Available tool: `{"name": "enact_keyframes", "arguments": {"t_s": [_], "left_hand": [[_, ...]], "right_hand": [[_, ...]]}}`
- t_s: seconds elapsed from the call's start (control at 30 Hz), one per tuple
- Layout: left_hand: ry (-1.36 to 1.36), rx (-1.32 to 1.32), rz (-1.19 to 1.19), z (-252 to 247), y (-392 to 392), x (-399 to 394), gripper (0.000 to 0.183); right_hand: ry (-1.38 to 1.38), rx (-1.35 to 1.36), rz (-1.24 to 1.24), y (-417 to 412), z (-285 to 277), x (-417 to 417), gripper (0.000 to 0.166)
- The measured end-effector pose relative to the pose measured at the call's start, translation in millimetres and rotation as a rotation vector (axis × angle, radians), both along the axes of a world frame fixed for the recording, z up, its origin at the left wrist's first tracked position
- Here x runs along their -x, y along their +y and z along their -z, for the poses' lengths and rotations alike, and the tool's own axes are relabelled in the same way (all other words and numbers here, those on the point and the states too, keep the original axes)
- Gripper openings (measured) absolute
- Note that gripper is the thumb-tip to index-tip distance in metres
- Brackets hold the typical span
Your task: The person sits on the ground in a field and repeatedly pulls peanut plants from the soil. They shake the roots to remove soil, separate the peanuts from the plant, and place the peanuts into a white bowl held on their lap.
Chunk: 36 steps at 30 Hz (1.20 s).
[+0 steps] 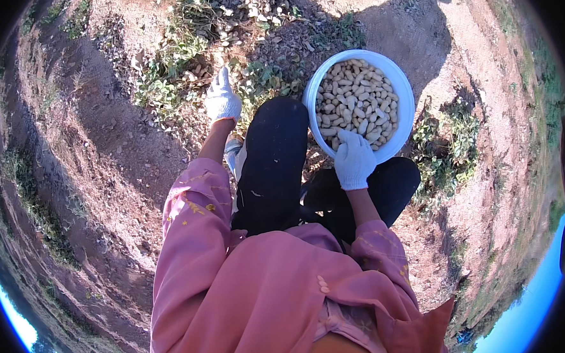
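Observation:
A white plastic bucket (pixel 407 98) filled close to its rim with unshelled peanuts (pixel 350 94) stands before me on the right. My right hand (pixel 355 159), in a white knit glove, is at the bucket's near edge, its fingertips over the peanuts; whether it grips any cannot be told. My left hand (pixel 223 100), gloved alike, is left of my knee, above uprooted peanut plants (pixel 172 81) with pods among the leaves. Its fingers point away from me and lie near together; nothing can be made out in them.
More peanut plants (pixel 448 144) lie right of the bucket. Plants with loose pods (pixel 264 7) are spread at the far side. Bare reddish soil (pixel 117 137) with furrows runs along the left. My bent legs (pixel 274 162) in dark trousers are between my hands.

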<state>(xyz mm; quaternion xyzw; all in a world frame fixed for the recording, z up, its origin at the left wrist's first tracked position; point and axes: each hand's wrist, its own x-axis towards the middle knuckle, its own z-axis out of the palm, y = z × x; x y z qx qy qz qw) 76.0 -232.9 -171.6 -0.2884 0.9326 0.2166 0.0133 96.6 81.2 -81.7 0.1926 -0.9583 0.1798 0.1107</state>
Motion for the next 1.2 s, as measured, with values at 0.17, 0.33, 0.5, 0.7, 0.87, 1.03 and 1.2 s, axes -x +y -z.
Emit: {"name": "enact_keyframes", "arguments": {"t_s": [0.17,0.33,0.5,0.7,0.87,1.03,1.2], "left_hand": [[-0.343,0.262,0.377,77.1,-2.4,4.6,0.090],[-0.189,0.285,0.683,84.3,2.7,27.7,0.062],[0.186,0.232,0.470,79.7,-27.5,21.0,0.053],[0.483,-0.825,-0.395,-29.3,-92.9,29.7,0.026],[0.839,-1.531,-0.308,-142.7,-99.7,5.6,0.018],[0.851,-1.800,-0.303,-197.2,-69.8,-15.4,0.030],[0.718,-1.778,-0.180,-222.6,-10.8,-24.1,0.028]], "right_hand": [[-0.016,-0.010,-0.022,-0.5,-1.9,1.6,0.018],[-0.047,-0.019,-0.019,0.2,-3.8,0.4,0.019],[0.009,-0.013,-0.057,0.4,-1.0,2.0,0.019],[-0.004,-0.020,-0.008,0.1,-4.6,-1.3,0.018],[-0.095,0.072,0.066,-4.4,-5.2,-0.9,0.016],[-0.210,0.662,-0.061,-63.7,-69.7,-5.3,0.021],[-0.516,0.857,-0.240,-112.4,-109.8,-6.5,0.057]]}}
